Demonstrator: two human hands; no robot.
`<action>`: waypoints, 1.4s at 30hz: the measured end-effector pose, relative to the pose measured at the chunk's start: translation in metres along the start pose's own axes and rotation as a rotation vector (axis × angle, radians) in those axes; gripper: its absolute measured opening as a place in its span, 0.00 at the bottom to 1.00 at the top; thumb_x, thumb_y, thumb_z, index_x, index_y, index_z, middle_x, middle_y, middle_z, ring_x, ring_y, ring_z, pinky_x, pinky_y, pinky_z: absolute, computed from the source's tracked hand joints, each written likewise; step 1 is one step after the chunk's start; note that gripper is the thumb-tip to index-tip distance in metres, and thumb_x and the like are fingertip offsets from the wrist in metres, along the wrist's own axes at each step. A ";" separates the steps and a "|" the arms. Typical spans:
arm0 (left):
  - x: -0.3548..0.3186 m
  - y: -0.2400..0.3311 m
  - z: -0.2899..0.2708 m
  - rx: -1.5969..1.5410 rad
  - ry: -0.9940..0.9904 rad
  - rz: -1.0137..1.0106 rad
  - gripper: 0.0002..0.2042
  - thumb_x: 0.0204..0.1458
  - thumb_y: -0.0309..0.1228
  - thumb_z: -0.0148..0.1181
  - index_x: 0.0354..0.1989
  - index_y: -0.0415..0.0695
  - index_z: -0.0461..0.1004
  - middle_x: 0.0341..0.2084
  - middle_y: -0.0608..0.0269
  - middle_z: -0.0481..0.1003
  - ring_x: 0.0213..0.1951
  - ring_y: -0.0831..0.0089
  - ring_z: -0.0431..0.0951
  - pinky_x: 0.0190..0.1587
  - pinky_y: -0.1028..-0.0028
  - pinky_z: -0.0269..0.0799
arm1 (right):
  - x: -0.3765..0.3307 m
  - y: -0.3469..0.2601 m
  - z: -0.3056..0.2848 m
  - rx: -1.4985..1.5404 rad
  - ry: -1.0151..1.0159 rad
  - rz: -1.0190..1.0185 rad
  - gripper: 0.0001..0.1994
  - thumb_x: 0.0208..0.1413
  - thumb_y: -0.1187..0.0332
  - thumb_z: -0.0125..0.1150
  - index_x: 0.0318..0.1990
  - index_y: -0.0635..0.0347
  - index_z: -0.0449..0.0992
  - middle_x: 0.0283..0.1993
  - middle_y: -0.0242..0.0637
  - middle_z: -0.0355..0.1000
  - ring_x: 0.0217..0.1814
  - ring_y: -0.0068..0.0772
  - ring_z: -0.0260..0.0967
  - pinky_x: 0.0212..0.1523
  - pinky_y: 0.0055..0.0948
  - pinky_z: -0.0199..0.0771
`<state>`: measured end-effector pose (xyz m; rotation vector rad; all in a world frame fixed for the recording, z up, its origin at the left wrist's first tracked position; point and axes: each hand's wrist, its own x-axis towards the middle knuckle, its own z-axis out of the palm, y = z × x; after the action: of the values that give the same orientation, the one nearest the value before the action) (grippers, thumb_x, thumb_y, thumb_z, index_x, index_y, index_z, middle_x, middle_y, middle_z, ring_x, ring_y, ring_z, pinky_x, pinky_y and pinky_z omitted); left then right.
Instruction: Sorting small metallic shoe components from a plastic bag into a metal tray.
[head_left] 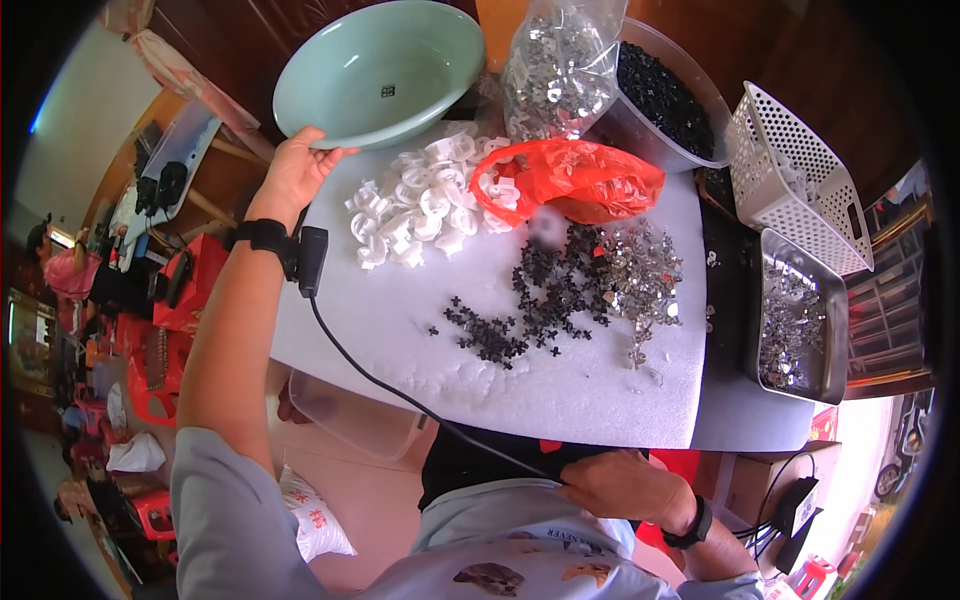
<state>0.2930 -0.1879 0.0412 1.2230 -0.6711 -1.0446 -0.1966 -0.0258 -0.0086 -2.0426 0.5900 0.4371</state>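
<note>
My left hand (pixel 298 168) is closed on the near-left rim of a pale green plastic basin (pixel 375 45), which is tilted at the far left of the table. Only a small dark mark shows inside the basin. Down by my waist, in front of the black shorts, my right hand (pixel 632 484) has its fingers curled; what they hold, if anything, is hidden. Nearest the basin lies a heap of white ring-shaped plastic parts (pixel 425 205). A red plastic bag (pixel 590 180) rests beside them. Black cross-shaped pieces (pixel 545 290) and shiny metal pieces (pixel 640 275) are spread closer to me.
A clear bag of metal parts (pixel 562 75) and a clear tub of black pieces (pixel 665 105) stand at the back. On the right are a white perforated basket (pixel 800 185) and a metal tray (pixel 838 335). A black cable (pixel 370 375) runs from my left wrist to my waist.
</note>
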 end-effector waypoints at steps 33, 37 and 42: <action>-0.034 0.007 -0.001 0.083 0.029 -0.055 0.11 0.55 0.27 0.50 0.39 0.30 0.63 0.31 0.37 0.74 0.24 0.72 0.76 0.22 0.85 0.73 | -0.005 -0.002 0.011 -0.047 0.050 -0.033 0.11 0.57 0.66 0.48 0.35 0.65 0.72 0.32 0.47 0.73 0.36 0.52 0.72 0.38 0.43 0.73; -0.031 0.013 -0.002 0.132 0.088 -0.145 0.10 0.56 0.31 0.52 0.40 0.37 0.66 0.31 0.43 0.74 0.24 0.76 0.74 0.24 0.86 0.72 | -0.002 -0.004 0.010 -0.056 0.044 -0.051 0.11 0.57 0.66 0.48 0.33 0.65 0.72 0.32 0.48 0.73 0.36 0.52 0.72 0.37 0.43 0.73; -0.031 0.012 -0.003 0.159 0.085 -0.152 0.14 0.56 0.34 0.53 0.43 0.35 0.64 0.31 0.42 0.74 0.23 0.77 0.73 0.25 0.85 0.74 | -0.001 -0.003 0.012 -0.057 0.066 -0.066 0.10 0.57 0.66 0.49 0.32 0.66 0.71 0.32 0.48 0.72 0.36 0.52 0.72 0.37 0.43 0.73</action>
<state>0.2870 -0.1587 0.0558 1.4674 -0.6114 -1.0729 -0.1965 -0.0140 -0.0124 -2.1308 0.5535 0.3521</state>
